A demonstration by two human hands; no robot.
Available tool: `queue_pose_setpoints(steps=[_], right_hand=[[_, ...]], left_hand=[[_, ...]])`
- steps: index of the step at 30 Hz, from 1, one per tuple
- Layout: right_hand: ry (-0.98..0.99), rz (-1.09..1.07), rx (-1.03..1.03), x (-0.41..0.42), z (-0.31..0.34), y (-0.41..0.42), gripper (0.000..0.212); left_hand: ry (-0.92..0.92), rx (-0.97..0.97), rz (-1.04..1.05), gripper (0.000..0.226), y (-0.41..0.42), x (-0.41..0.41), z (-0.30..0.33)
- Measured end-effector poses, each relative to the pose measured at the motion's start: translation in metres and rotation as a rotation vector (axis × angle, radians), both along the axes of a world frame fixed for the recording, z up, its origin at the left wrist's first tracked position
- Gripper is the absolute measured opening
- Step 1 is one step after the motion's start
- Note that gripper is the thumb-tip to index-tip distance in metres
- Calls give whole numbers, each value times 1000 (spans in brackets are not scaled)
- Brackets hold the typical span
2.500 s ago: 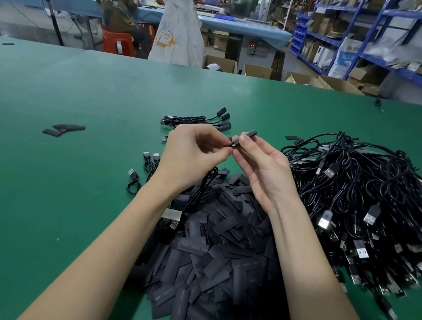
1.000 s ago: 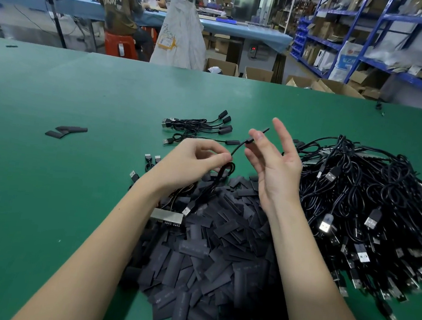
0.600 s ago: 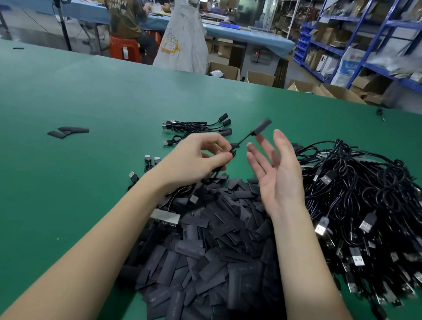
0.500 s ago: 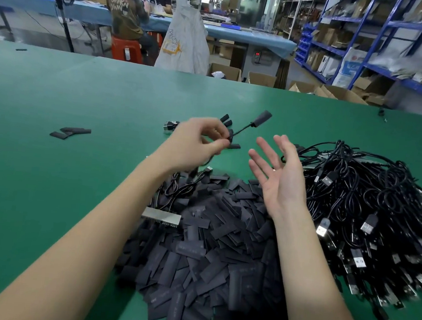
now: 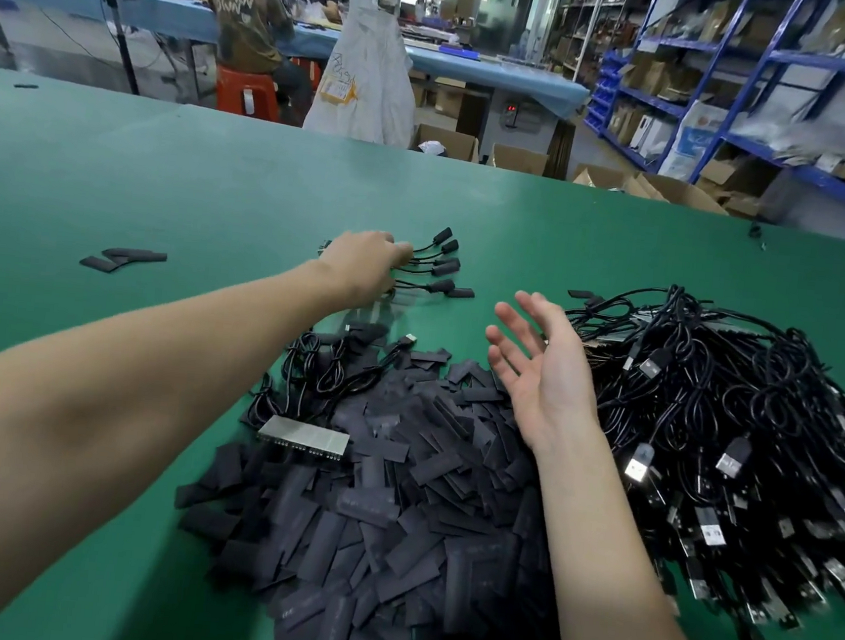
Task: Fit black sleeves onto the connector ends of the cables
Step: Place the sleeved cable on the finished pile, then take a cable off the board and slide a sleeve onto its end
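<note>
My left hand (image 5: 364, 262) reaches far forward and lies on a small group of sleeved cables (image 5: 441, 262), fingers curled down over the cord of the one it carried there; the fingertips are hidden. The black-sleeved connector ends fan out to the right of that hand. My right hand (image 5: 539, 367) hovers open and empty, palm turned left, between the heap of flat black sleeves (image 5: 391, 513) and the big tangle of black cables (image 5: 735, 427) with bare metal connectors.
A few loose cables (image 5: 323, 362) and a grey metal strip (image 5: 303, 437) lie at the sleeve heap's left edge. Stray sleeves (image 5: 122, 257) sit far left on the green table (image 5: 114, 176). People sit at a blue bench beyond; blue shelving stands at the right.
My right hand let go of the sleeved end and opened. My left hand carried the sleeved cable forward and down onto the group at the back.
</note>
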State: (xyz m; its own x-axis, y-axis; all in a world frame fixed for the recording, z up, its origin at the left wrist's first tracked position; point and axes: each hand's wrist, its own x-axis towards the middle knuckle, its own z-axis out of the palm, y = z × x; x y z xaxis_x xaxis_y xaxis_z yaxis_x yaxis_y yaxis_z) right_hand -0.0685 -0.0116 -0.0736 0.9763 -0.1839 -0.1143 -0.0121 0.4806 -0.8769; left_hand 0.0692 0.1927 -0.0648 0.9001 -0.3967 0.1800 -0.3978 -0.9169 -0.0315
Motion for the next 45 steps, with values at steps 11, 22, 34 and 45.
queue_pose_setpoints(steps=[11, 22, 34, 45], right_hand=[[25, 53, -40, 2, -3, 4, 16], [29, 89, -94, 0, -3, 7, 15], [40, 83, -146, -3, 0, 3, 14], [-172, 209, -885, -7, 1, 14, 9]], left_hand=[[150, -41, 93, 25, -4, 1, -19], [268, -147, 79, 32, 8, 19, -22], [288, -603, -11, 13, 14, -79, 0], [318, -862, 21, 13, 23, -105, -9]])
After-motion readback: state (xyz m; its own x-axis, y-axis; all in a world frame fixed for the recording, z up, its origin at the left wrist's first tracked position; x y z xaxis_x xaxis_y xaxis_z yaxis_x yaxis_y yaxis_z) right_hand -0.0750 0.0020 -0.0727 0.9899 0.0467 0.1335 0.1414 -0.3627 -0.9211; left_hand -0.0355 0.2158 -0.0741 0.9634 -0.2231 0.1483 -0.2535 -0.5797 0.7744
